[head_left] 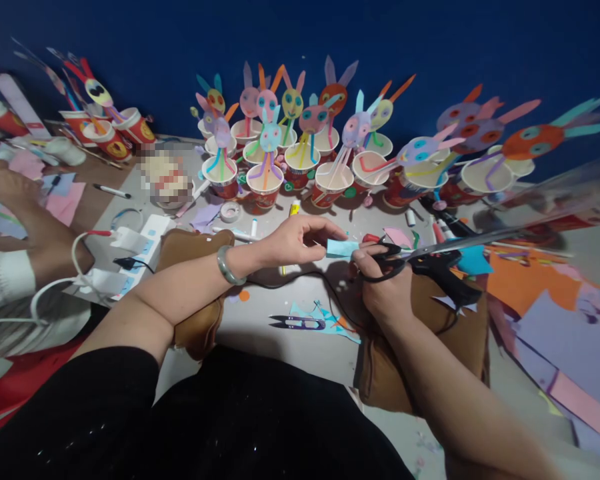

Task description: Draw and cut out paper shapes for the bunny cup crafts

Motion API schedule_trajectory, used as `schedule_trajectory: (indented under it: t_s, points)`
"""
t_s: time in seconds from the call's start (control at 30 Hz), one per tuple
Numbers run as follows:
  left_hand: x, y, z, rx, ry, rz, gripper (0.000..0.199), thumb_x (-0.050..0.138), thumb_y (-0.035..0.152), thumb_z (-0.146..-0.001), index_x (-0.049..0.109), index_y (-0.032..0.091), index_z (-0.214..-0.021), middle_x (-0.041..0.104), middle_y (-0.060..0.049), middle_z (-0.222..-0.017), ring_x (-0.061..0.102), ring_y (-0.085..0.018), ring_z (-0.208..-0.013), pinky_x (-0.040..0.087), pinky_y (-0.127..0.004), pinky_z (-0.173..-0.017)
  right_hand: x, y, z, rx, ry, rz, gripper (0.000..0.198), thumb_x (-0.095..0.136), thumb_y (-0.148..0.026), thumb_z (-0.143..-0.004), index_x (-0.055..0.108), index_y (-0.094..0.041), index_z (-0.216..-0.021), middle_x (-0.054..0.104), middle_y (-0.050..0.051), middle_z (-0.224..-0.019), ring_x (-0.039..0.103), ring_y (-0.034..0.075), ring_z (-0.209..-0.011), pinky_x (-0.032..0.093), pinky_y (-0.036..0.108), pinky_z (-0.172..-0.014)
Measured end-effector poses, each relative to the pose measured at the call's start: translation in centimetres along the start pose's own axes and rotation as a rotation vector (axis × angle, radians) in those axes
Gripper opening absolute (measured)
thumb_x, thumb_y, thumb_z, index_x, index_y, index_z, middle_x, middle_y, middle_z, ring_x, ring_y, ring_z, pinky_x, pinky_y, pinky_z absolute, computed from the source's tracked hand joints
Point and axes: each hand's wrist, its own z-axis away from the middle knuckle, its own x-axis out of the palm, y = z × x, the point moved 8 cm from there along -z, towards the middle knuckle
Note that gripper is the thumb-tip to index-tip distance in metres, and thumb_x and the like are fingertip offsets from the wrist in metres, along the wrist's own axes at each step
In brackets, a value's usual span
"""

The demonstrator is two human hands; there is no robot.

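Observation:
My left hand (300, 241), with a bracelet on the wrist, is closed at the left end of a small light blue paper strip (342, 249). My right hand (387, 287) is near the strip's right end, its fingers through the black handles of a pair of scissors (394, 262). The blades point off to the right, away from the paper. Behind them lies a black glue gun (445, 277), partly covered. On the table below my hands are dark thread snips (300, 323) and light blue paper scraps (344, 328).
Red paper cups (265, 190) with paper rabbit figures line the blue wall. Coloured paper sheets (550, 287) spread at the right. A power strip (147, 250) with cables and brown cushions (193, 257) lie at the left. Another person's arm (35, 213) rests at far left.

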Motion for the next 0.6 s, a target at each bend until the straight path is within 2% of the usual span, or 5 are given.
schedule_trajectory:
  t_s: [0.2, 0.33, 0.47, 0.6]
  points:
    - [0.1, 0.2, 0.1, -0.029, 0.009, -0.044, 0.025, 0.073, 0.016, -0.073, 0.074, 0.011, -0.098, 0.076, -0.008, -0.092, 0.067, -0.012, -0.078, 0.052, -0.022, -0.069, 0.1, -0.2, -0.1, 0.018, -0.001, 0.002, 0.034, 0.073, -0.042, -0.085, 0.061, -0.021, -0.062, 0.061, 0.0, -0.063, 0.055, 0.015, -0.055, 0.047, 0.03, -0.055]
    - [-0.2, -0.2, 0.0, -0.064, 0.061, -0.035, 0.018, 0.073, 0.028, -0.08, 0.073, 0.011, -0.088, 0.07, -0.003, -0.076, 0.059, -0.008, -0.067, 0.048, -0.021, -0.063, 0.2, -0.2, -0.2, 0.001, 0.006, -0.029, 0.041, 0.073, -0.051, -0.084, 0.059, -0.021, -0.059, 0.061, 0.0, -0.063, 0.057, 0.015, -0.057, 0.049, 0.03, -0.055]
    - [-0.6, -0.5, 0.0, -0.12, 0.116, -0.01, 0.028, 0.073, 0.039, -0.081, 0.066, 0.013, -0.074, 0.056, 0.003, -0.062, 0.049, -0.006, -0.057, 0.04, -0.02, -0.055, 0.4, 0.0, -0.2, -0.006, -0.03, -0.062, 0.035, 0.08, -0.053, -0.075, 0.068, -0.021, -0.068, 0.065, 0.001, -0.069, 0.059, 0.016, -0.057, 0.05, 0.031, -0.053]
    - [-0.6, -0.9, 0.1, -0.218, 0.145, 0.075, 0.039, 0.079, 0.049, -0.074, 0.063, 0.014, -0.073, 0.056, 0.003, -0.064, 0.052, -0.008, -0.061, 0.042, -0.021, -0.054, 0.5, -0.1, 0.1, -0.007, -0.037, 0.012, 0.024, 0.084, -0.044, -0.072, 0.072, -0.022, -0.073, 0.071, 0.004, -0.08, 0.067, 0.02, -0.072, 0.055, 0.035, -0.062]
